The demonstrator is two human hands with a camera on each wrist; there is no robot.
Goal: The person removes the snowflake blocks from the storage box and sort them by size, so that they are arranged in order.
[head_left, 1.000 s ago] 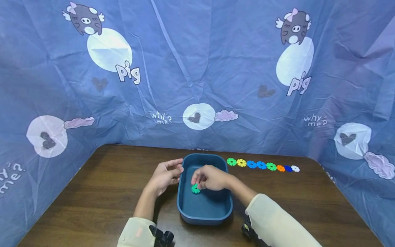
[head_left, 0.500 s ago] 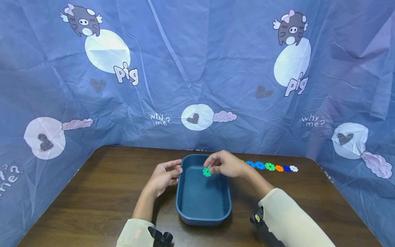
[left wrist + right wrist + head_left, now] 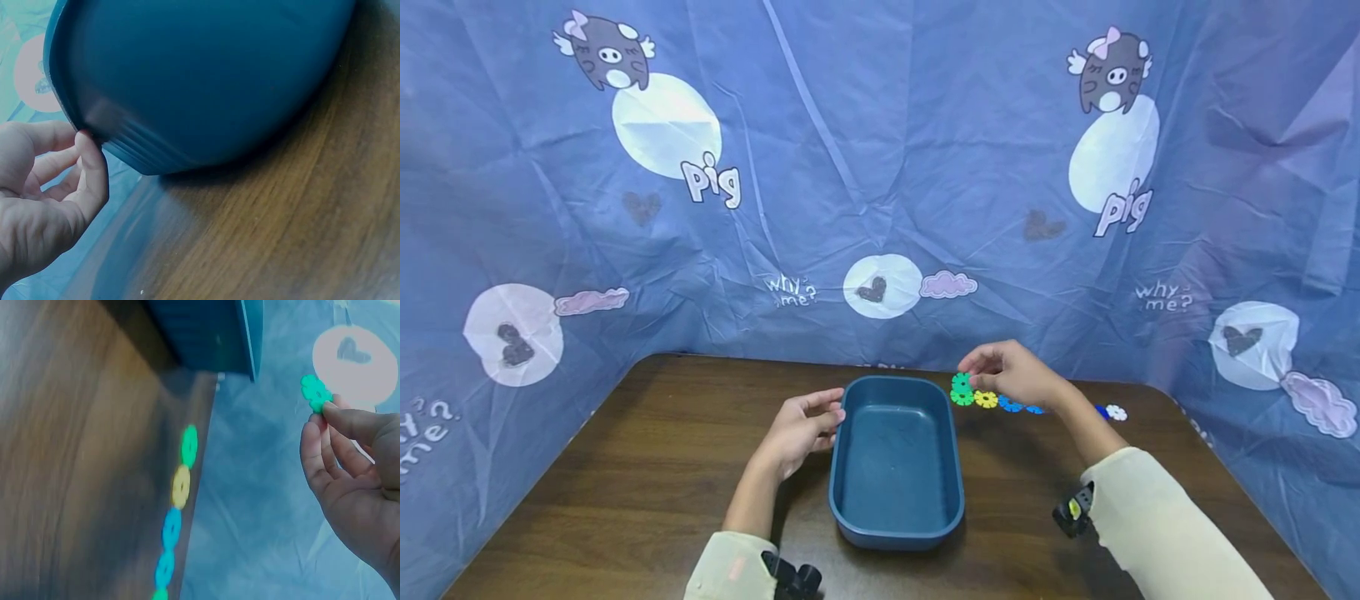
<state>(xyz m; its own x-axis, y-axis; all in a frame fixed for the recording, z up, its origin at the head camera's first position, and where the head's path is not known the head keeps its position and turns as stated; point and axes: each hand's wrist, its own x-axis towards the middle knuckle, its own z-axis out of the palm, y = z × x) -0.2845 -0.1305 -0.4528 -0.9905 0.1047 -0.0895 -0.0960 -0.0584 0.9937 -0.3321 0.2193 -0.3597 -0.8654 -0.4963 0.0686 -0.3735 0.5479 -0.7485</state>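
My right hand pinches a green snowflake-shaped plastic disc between thumb and fingertips. It holds the disc above the far side of the table, right of a dark blue plastic bin. In the head view the disc overlaps the left end of a row of similar discs, at another green disc. A yellow disc and blue discs follow; the hand hides part of the row. My left hand pinches the bin's rim at its far left corner, thumb and forefinger meeting there in the left wrist view.
The row ends at the right with a white disc. A brown wooden table carries everything. Behind it hangs a blue printed cloth, close to the table's back edge. Both wrists carry small black devices.
The right hand has lifted the green disc out of the bin and moved it right and away, over the row's left end. The left hand and the bin have stayed put.
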